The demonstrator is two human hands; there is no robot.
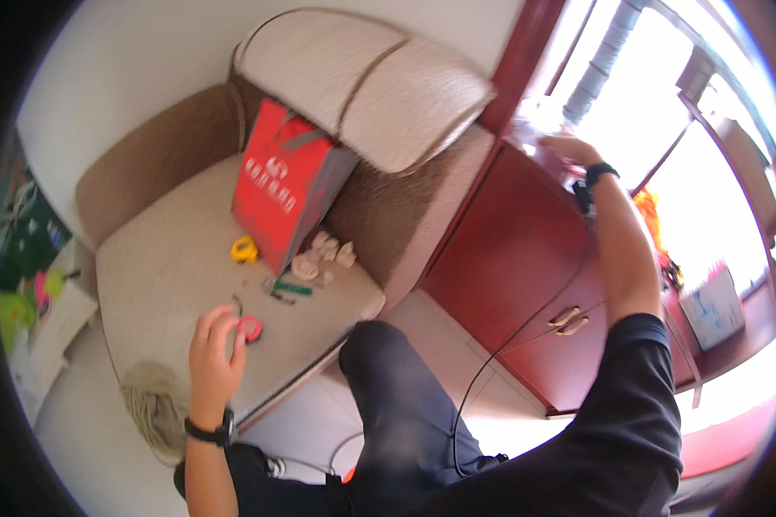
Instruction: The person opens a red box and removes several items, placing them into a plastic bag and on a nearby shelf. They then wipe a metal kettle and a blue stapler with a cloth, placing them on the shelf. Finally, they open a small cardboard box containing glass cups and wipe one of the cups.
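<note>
My left hand [216, 346] is above the beige sofa seat [161, 258], fingers apart, beside a roll of red tape [250, 328]; whether they touch is unclear. At the upper right, my right hand [572, 152] reaches over the top of a red wooden cabinet [517, 258], near blurred clear plastic [533, 123]; glare hides what its fingers do. On the seat stand a red paper bag [278, 187] and a yellow tape measure [244, 249]. Near the bag are several small pale pieces [326, 247], a green strip-shaped item [293, 288] and a small dark tool-like item [283, 297].
A folded, cream padded cover [362, 84] lies over the sofa's back. Greenish-grey cloth [155, 413] hangs at the seat's front left corner. A black cable [498, 349] runs from my right wrist to my lap. A white box [712, 307] stands at the right.
</note>
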